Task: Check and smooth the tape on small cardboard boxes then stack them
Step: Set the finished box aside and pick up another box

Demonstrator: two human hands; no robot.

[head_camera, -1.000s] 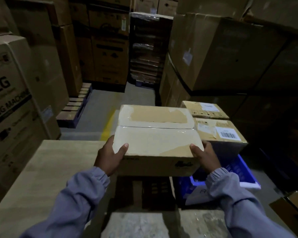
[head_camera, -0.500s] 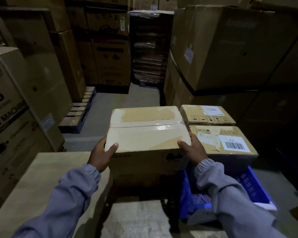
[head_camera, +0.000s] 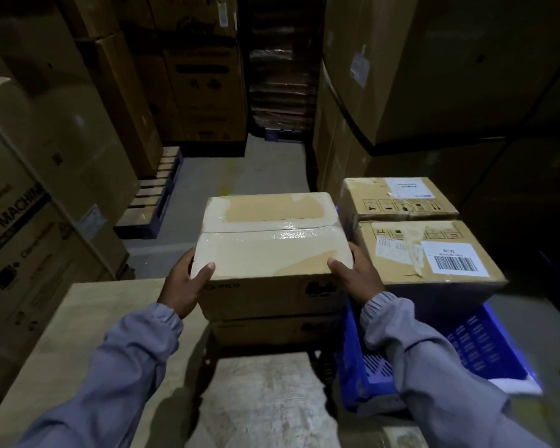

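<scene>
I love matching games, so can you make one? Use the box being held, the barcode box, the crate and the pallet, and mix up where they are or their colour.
1 held box; 2 barcode box; 3 crate; 4 pallet
A blue; B on the floor, back left; C gripped by left hand and right hand; D just right of the held box
Pairs: 1-C, 2-D, 3-A, 4-B
</scene>
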